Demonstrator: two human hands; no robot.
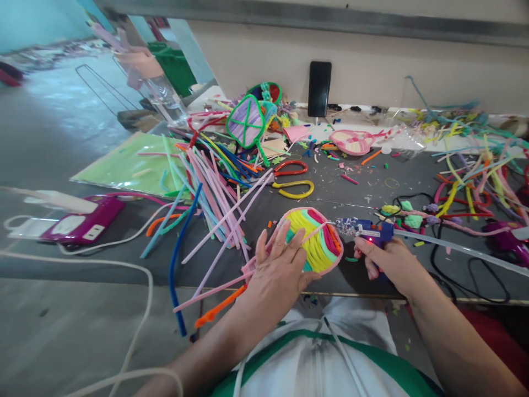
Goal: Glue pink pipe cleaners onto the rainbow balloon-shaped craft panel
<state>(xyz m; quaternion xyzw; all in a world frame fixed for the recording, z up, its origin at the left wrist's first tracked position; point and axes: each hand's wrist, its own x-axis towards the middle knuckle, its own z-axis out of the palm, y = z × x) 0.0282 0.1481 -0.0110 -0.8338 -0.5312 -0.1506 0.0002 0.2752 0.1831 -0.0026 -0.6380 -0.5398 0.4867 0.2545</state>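
Note:
My left hand point(278, 263) lies with its fingers spread over a flat pipe-cleaner craft point(330, 248) at the table's front edge. The craft has yellow, teal, magenta and orange rows inside a pink rim. A thin pink strand runs across it from near my fingers toward the nozzle. In my right hand point(390, 264) is a blue hot glue gun point(380, 228), its light glowing red. Its nozzle points left and meets the craft's upper right part; whether it touches is unclear. A long clear glue stick point(458, 243) sticks out behind it.
Loose lilac and pink pipe cleaners point(219, 204) lie left of the craft. Scissors point(295, 189) with red and yellow handles rest behind it. A purple power strip point(88, 220) is at left, a phone point(319, 88) leans at the back, and tangled pipe cleaners point(475, 182) lie right.

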